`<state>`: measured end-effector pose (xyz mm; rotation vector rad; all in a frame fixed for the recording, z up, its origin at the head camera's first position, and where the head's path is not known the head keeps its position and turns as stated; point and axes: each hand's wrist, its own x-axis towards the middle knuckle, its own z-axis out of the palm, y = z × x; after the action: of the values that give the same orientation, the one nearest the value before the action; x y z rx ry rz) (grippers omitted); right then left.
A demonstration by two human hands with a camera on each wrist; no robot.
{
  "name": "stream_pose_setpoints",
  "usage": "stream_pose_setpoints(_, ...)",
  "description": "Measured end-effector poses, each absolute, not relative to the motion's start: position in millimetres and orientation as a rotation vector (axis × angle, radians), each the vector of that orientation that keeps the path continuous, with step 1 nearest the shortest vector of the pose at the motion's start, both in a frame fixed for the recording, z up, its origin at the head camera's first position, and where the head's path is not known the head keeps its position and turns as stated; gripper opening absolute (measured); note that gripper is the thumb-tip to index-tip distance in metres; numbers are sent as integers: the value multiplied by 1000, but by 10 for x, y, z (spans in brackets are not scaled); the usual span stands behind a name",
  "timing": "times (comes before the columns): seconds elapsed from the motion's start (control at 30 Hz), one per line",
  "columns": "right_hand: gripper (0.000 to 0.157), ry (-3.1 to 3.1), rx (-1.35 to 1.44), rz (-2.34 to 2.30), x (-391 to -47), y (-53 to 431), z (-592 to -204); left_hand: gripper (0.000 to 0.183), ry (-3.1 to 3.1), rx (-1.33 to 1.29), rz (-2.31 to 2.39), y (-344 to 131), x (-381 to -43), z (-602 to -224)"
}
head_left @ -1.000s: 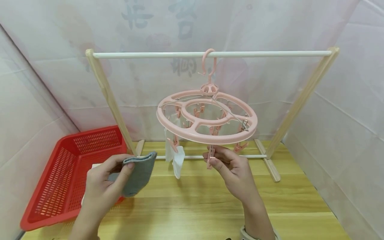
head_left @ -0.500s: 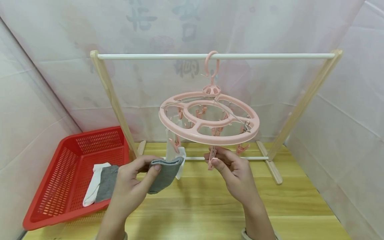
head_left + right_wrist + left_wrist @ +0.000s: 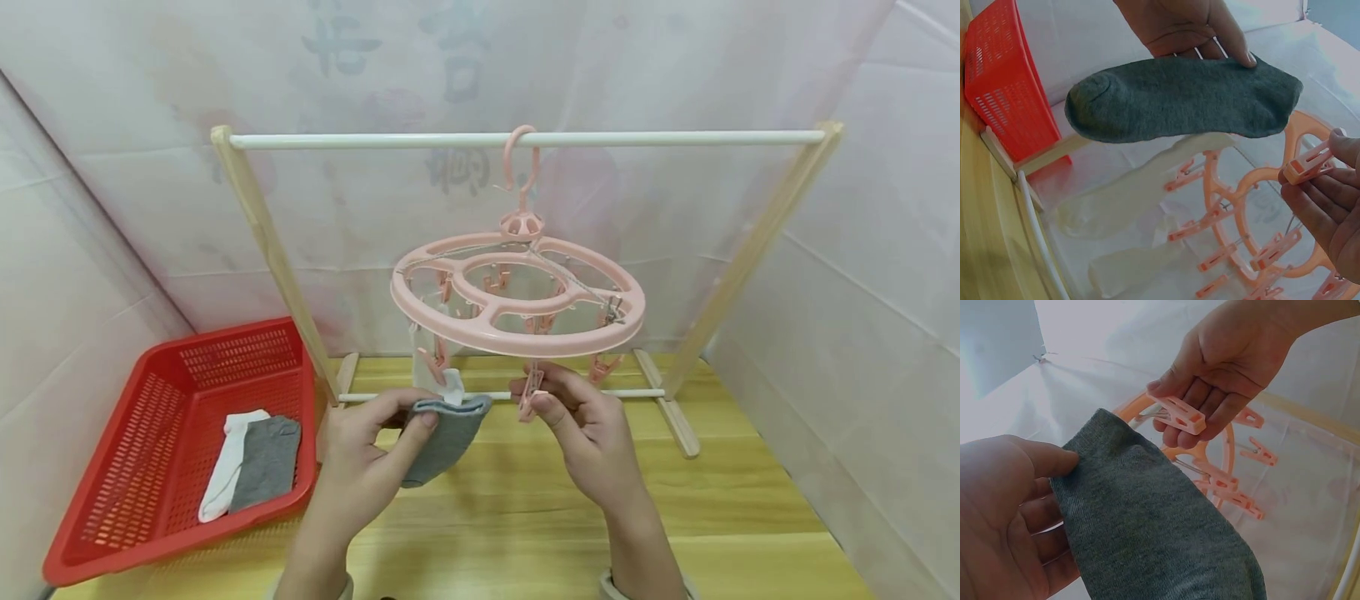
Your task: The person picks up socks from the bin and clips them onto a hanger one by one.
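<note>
A grey sock is pinched near its cuff by my left hand, thumb in front and fingers behind. The right wrist view shows the whole sock stretched lengthwise. My right hand pinches a pink clothespin hanging from the front rim of a round pink drying hanger. A small gap separates sock and clothespin. White socks hang from clips on the hanger's left side, partly hidden in the head view by the grey sock and left hand.
The hanger hooks over the white top bar of a wooden-ended rack. At left, a red basket holds a white sock and a grey sock. Other pink clips dangle around the hanger.
My left hand has carried the grey sock rightward from beside the basket toward the clothespin, uncovering the socks in the basket. My right hand keeps its hold on the clothespin, nearly still.
</note>
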<state>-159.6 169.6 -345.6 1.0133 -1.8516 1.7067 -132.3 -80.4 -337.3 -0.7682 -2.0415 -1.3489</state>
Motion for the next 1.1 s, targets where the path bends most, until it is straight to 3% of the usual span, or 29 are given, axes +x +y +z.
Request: stream_pose_setpoints(1.1,22,-1613,1076,1758,-1633,1652,-3422,3,-2212,-694,-1084,-462,-1449,-3534)
